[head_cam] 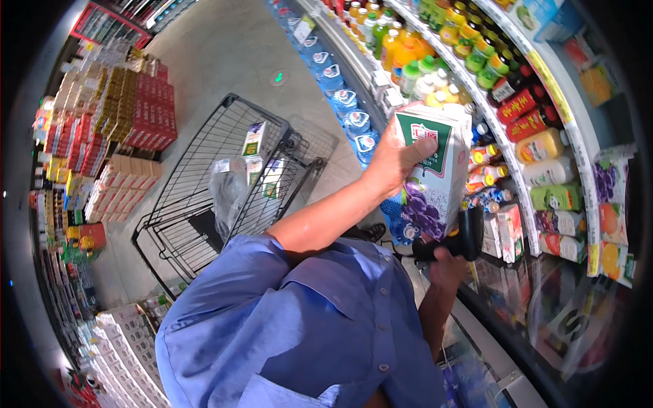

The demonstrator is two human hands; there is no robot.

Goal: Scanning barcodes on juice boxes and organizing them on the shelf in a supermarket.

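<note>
My left hand (390,160) is wrapped around a large white and green juice carton (433,188) with purple grapes printed on it, the thumb across its front. The carton is held up before the drinks shelves. Just below it, my right hand (449,268) grips a black handheld barcode scanner (470,233), its head close to the carton's lower end. Part of the scanner is behind the carton. To my left stands a black wire shopping cart (204,137). In it lie several similar cartons (254,140) and a clear plastic bag (227,196).
Open refrigerated shelves (469,86) with bottled drinks and cartons run along the right. Large blue water bottles (357,122) line the floor at their foot. Stacked boxes (153,112) stand across the aisle on the left. A green arrow (278,77) marks the grey floor.
</note>
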